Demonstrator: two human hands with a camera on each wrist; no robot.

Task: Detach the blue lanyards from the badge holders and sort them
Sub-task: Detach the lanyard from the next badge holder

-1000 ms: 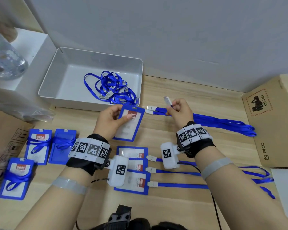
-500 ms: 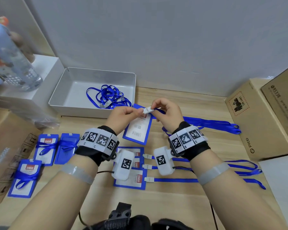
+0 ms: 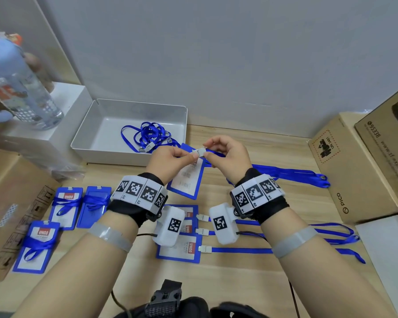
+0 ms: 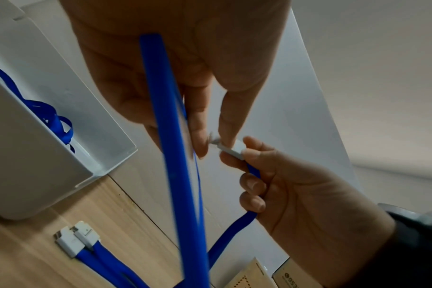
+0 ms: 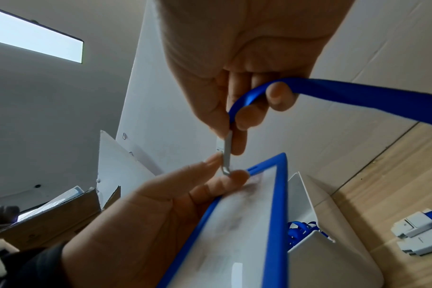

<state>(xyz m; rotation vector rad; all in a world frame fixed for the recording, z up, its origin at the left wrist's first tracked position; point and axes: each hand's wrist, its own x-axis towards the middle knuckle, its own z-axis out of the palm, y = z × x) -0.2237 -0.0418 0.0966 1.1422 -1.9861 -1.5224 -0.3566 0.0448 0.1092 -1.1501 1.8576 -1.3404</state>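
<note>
Cardboard boxes [image 3: 363,171] at right, clear bottle [image 3: 16,88] at left

- Head view looks forward and down over the bench [image 3: 239,283] toward the wall.
- Wrist views sit close under each palm, facing the fingers.
- All three share the white clip [image 3: 199,153] [image 4: 231,150] [image 5: 225,154].

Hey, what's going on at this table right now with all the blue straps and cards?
A person is unclipping a blue lanyard from a badge holder. The left hand holds the holder's top while the right hand pinches the white clip. Detached lanyards lie in the white tray, three holders with lanyards attached wait near the wrists, and three wrapped holders sit at the left.
</note>
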